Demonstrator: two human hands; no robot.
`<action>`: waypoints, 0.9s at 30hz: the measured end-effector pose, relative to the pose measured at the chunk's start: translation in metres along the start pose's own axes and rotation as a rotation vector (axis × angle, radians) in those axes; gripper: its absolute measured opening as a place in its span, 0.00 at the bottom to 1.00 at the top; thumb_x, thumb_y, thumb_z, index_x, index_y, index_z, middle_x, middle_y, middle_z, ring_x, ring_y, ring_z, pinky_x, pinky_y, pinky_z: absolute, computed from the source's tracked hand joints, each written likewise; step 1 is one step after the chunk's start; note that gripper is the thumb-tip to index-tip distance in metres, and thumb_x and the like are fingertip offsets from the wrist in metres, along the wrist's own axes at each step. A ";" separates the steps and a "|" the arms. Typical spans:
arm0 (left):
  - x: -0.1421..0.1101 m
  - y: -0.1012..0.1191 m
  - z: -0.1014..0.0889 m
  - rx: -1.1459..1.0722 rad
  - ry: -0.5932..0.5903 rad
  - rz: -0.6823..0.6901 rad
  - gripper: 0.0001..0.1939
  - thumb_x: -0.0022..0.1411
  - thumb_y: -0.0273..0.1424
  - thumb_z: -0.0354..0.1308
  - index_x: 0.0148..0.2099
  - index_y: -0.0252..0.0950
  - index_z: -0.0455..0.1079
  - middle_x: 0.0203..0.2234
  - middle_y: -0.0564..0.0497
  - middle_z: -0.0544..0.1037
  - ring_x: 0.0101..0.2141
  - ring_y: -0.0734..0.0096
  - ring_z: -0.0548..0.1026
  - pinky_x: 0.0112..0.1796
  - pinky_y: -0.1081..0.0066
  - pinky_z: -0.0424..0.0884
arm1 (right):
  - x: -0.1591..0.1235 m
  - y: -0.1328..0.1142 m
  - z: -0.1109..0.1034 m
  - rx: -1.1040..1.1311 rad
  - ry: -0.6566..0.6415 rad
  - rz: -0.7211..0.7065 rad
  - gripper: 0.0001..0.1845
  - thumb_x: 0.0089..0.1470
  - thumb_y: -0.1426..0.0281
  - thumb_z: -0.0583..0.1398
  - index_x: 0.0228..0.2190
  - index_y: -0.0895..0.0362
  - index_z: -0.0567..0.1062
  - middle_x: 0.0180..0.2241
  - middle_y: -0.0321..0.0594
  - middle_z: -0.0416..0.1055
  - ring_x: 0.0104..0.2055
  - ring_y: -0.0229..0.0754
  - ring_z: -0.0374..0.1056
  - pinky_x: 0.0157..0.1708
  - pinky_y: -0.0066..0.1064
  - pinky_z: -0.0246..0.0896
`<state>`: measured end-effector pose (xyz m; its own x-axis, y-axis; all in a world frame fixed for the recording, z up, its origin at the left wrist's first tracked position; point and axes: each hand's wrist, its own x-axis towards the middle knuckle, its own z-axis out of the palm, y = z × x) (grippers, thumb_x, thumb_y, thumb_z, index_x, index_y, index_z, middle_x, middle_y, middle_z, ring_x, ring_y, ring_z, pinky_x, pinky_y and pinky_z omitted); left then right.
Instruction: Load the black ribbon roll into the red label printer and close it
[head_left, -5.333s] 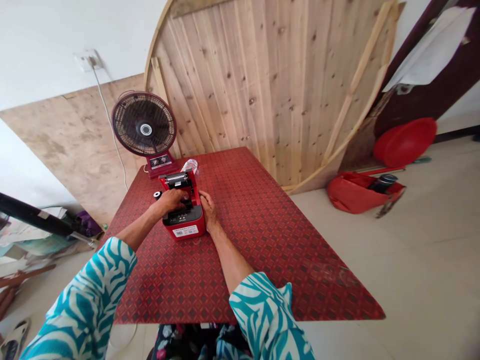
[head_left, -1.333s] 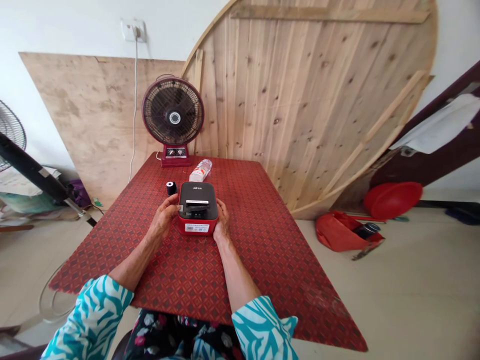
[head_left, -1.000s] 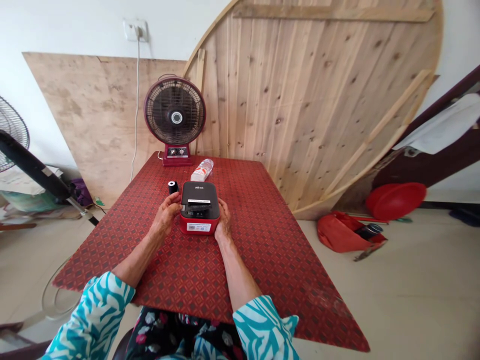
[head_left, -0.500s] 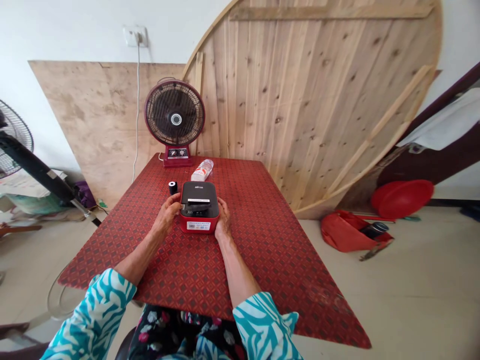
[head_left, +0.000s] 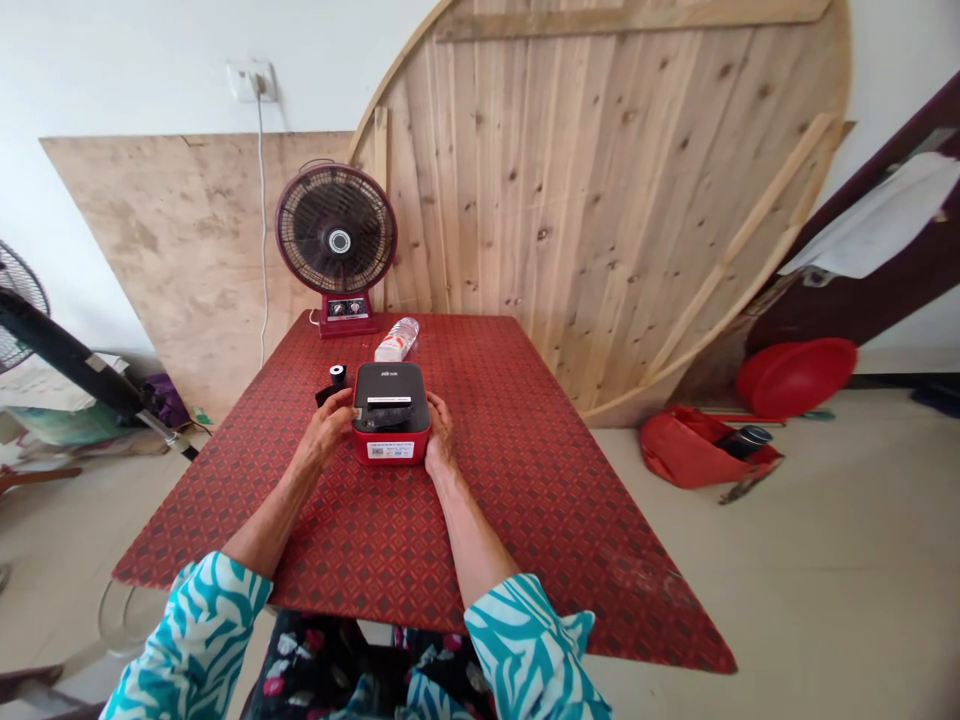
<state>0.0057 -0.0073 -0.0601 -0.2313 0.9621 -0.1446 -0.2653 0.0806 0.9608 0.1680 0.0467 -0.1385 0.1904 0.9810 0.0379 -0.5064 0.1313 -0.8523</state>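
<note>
A small red label printer (head_left: 391,412) with a shut black lid sits on the red patterned table (head_left: 525,480). My left hand (head_left: 328,427) grips its left side, thumb on the lid's edge and fingers curled. My right hand (head_left: 439,433) presses flat against its right side. A small black roll (head_left: 337,375) stands just behind my left hand, with a dark flat piece beside it.
A clear plastic bottle (head_left: 397,339) lies behind the printer. A red desk fan (head_left: 336,245) stands at the table's far edge, its cord running up to a wall socket. A round wooden tabletop leans on the wall. A red bag (head_left: 701,457) and basin (head_left: 796,375) lie on the floor at right.
The printer's lid, open 5.3 s ago with my left hand inside, is now shut. Both hands have stayed at its sides over the last second; the view has shifted slightly.
</note>
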 end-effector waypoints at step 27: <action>0.002 0.022 0.003 0.223 -0.091 0.240 0.24 0.38 0.25 0.61 0.43 0.37 0.75 0.39 0.48 0.80 0.44 0.58 0.75 0.42 0.66 0.70 | 0.002 -0.001 -0.002 -0.048 -0.016 -0.055 0.18 0.46 0.59 0.60 0.39 0.54 0.76 0.36 0.36 0.77 0.41 0.42 0.69 0.42 0.33 0.63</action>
<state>0.0021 -0.0026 -0.0391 -0.1756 0.9789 0.1043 0.0006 -0.1059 0.9944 0.1703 0.0481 -0.1390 0.2031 0.9747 0.0934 -0.4543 0.1783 -0.8728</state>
